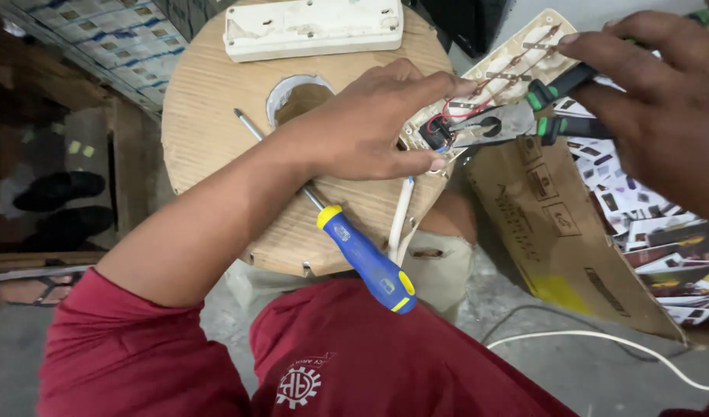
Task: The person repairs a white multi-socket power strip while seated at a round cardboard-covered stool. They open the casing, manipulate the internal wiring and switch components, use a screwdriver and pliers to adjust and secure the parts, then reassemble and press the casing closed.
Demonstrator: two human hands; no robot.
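My left hand [370, 123] grips the near end of an opened cream power strip base [516, 58], where metal contact strips and red wires show. My right hand [648, 100] holds pliers with black and green handles [555, 112]; the pliers' jaws sit at a small black part by the red wires, just past my left fingertips. A white cord [399, 220] hangs down from the strip's near end. Both hands hover over the right edge of a round wooden spool top [215, 100].
A blue and yellow screwdriver [362, 251] lies on the spool, its handle overhanging the near edge. The strip's white cover [312, 27] rests at the spool's far side. A cardboard box [555, 224] with printed packets stands at right. A white cable [601, 344] runs along the floor.
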